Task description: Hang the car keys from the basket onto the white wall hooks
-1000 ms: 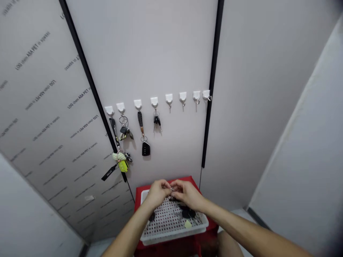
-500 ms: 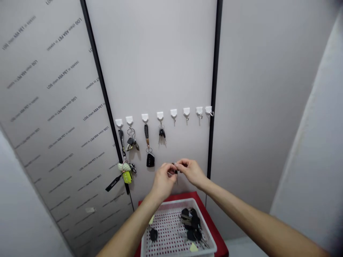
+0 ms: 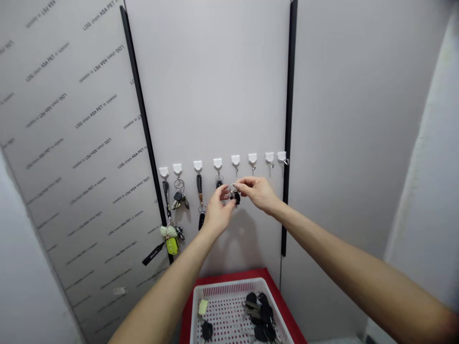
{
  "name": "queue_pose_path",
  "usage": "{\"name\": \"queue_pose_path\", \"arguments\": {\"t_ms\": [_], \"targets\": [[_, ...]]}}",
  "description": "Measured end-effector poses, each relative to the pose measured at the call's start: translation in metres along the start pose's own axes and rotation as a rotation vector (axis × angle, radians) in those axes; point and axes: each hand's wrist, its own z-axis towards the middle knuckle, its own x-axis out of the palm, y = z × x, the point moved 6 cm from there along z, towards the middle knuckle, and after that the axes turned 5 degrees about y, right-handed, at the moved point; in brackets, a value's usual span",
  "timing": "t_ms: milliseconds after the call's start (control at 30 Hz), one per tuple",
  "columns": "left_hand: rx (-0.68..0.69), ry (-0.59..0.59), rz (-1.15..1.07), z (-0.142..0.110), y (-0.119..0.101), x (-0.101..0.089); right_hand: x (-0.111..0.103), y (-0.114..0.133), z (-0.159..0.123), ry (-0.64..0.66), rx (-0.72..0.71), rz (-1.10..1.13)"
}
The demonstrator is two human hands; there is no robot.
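Pinched in my right hand [image 3: 258, 192] is the metal ring of a small bunch of keys [image 3: 235, 196] with dark heads. The keys hang from the ring in front of the wall, just below a bare white hook [image 3: 235, 161]. My left hand [image 3: 218, 210] is curled at their left side, with thumb and fingertips at the keys; the exact contact is small and partly hidden. Behind its fingers, another key bunch [image 3: 219, 182] hangs on the neighbouring hook [image 3: 217, 164], mostly covered.
Further left hang a black-strapped key fob [image 3: 200, 188], a ring of keys [image 3: 179, 197] and a strap with a lime-green fob [image 3: 172, 245]. More hooks [image 3: 252, 159] continue rightward. Below, a white basket [image 3: 229, 286] holding several dark-headed keys [image 3: 263, 313] rests on a red surface [image 3: 247, 274].
Both hands have risen with the key bunch, from below the hook row to just under the hooks. The ring now shows in the right fingers, and the left fingers have spread somewhat.
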Motion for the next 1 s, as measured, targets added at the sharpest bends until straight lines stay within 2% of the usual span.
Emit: {"name": "queue_pose_path", "arguments": {"t_ms": [200,367,467,600,767,833,900,1000], "targets": [[-0.111,0.11,-0.28,-0.002,-0.001,0.002,0.002,0.004,-0.013,0.027,0.067,0.049],[-0.254,0.352,-0.521,-0.015,-0.007,0.01,0.007,0.001,-0.018,0.117,0.164,0.335],[-0.273,0.356,-0.573,-0.018,-0.009,0.009,0.013,-0.007,-0.026,0.162,0.248,0.445],[-0.285,0.319,-0.56,-0.02,-0.002,0.005,0.023,-0.015,-0.036,0.307,0.298,0.53],[-0.313,0.301,-0.6,-0.023,0.002,-0.001,0.02,-0.009,-0.041,0.37,0.254,0.442],[-0.354,0.369,-0.598,-0.027,0.002,0.003,0.023,-0.003,-0.045,0.415,0.219,0.357],[-0.394,0.486,-0.609,-0.034,0.001,0.01,0.027,0.002,-0.05,0.446,0.178,0.269],[-0.446,0.605,-0.654,-0.042,0.003,0.017,0.03,0.002,-0.055,0.417,0.127,0.2]]}}
